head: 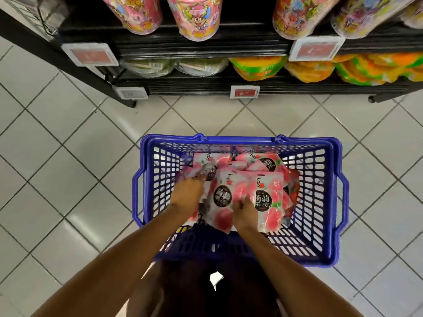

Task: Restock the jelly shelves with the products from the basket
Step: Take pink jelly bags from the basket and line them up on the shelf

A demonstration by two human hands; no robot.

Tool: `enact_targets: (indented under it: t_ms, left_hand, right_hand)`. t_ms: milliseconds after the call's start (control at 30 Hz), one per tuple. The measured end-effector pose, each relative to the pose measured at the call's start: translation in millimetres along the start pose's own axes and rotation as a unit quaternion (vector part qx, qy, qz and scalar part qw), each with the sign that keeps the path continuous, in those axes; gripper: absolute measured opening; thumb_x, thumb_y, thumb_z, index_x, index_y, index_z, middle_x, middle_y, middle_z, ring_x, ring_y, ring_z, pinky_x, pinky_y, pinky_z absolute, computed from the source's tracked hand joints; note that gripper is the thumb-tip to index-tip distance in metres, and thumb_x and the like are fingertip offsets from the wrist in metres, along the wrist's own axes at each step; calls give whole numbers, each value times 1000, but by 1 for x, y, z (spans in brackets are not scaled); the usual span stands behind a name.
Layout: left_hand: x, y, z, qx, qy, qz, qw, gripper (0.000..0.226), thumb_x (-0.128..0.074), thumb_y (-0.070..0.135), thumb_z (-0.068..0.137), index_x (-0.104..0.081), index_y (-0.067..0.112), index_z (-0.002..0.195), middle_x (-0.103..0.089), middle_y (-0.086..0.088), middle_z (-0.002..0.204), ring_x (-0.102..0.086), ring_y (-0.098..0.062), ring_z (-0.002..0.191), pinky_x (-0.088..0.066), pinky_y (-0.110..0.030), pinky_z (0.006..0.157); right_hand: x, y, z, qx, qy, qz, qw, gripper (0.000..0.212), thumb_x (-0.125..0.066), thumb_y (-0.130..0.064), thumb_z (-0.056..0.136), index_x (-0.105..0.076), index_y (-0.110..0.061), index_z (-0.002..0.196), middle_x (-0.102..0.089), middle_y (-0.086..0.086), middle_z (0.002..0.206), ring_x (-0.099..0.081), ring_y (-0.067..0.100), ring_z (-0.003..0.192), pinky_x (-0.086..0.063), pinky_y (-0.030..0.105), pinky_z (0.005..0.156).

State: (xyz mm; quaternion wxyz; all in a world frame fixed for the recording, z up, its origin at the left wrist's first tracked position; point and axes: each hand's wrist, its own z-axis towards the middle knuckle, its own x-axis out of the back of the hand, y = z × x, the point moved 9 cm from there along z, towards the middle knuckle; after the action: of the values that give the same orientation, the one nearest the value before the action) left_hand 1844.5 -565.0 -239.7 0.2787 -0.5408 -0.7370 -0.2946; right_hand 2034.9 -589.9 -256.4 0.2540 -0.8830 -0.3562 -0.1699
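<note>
A blue plastic basket stands on the tiled floor below me, holding several pink and white jelly pouches. My left hand reaches into the basket's left side and its fingers curl on a pouch there. My right hand grips the lower edge of an upright pink pouch with a black round label. Another pouch lies between my hands. The fingertips of both hands are partly hidden by the packs.
A black shelf unit runs across the top, with colourful jelly tubs on the upper shelf and green and orange jelly packs on the lower one. Price tags hang on the shelf edges. White floor tiles surround the basket.
</note>
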Motion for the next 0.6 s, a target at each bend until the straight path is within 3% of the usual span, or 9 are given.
enact_targets:
  t_ms: [100, 167, 200, 267, 333, 400, 467, 533, 600]
  left_hand:
    - [-9, 12, -23, -9, -22, -96, 995, 30, -47, 27, 99, -58, 18, 126, -65, -11, 118, -61, -33, 111, -53, -44, 88]
    - [-30, 12, -33, -5, -48, -99, 994, 45, -35, 51, 100, -68, 23, 111, -60, 0, 120, -51, -27, 118, -43, -41, 99]
    - [-41, 8, -34, -2, -51, -101, 994, 47, -35, 53, 99, -70, 24, 108, -53, 2, 126, -43, -25, 122, -36, -41, 104]
    - [-52, -2, -29, 3, -12, -180, 984, 27, -49, 32, 99, -64, 26, 121, -41, 0, 137, -33, -26, 128, -34, -37, 106]
    - [-54, -14, -22, 27, 31, -267, 963, 51, -63, 10, 90, -47, 18, 137, -36, -7, 142, -33, -30, 134, -33, -35, 110]
    - [-65, -32, -13, 117, 8, -299, 947, 82, -76, 19, 80, -28, 11, 146, -29, -13, 149, -25, -35, 140, -24, -46, 116]
    - [-79, -43, -7, 202, -73, -279, 936, 104, -82, 36, 73, -18, 9, 150, -25, -16, 154, -24, -37, 142, -26, -48, 116]
    - [-80, -46, -5, 236, -119, -265, 927, 109, -86, 43, 65, -25, 6, 148, -39, -15, 148, -41, -34, 135, -42, -46, 107]
    - [-77, -42, -3, 247, -124, -336, 900, 99, -91, 35, 60, -41, 3, 140, -56, -13, 135, -56, -30, 121, -52, -39, 97]
  right_hand:
    - [19, 8, -4, -22, 44, 62, 997, 29, -42, -8, 101, -42, -1, 129, -66, 23, 103, -62, 33, 85, -42, 32, 69]
    - [27, 11, -3, -31, 47, 61, 997, 27, -38, -8, 102, -42, -1, 127, -66, 23, 102, -60, 31, 79, -43, 32, 66]
    - [30, 13, -1, -34, 48, 58, 997, 28, -38, -10, 103, -41, 0, 129, -65, 23, 101, -59, 31, 78, -43, 31, 63]
    - [37, 20, 5, -49, 56, 49, 996, 36, -40, -17, 104, -40, 2, 134, -65, 24, 106, -61, 32, 84, -40, 30, 61]
    - [38, 34, 14, -97, 49, 54, 993, 41, -42, -22, 104, -42, 3, 135, -63, 26, 117, -61, 38, 104, -43, 33, 74]
    - [32, 46, 21, -151, 13, 79, 985, 42, -47, -24, 101, -50, 2, 133, -63, 24, 120, -59, 39, 112, -48, 40, 91]
    - [22, 48, 21, -170, -15, 117, 978, 42, -61, -27, 94, -57, 0, 125, -66, 20, 115, -63, 37, 107, -52, 47, 94]
    - [17, 42, 19, -150, -27, 93, 984, 49, -76, -28, 82, -59, -1, 119, -68, 14, 108, -65, 32, 100, -55, 45, 90]
    - [11, 39, 12, -158, -41, 118, 980, 60, -83, -20, 73, -55, 0, 122, -66, 9, 104, -64, 30, 100, -55, 44, 90]
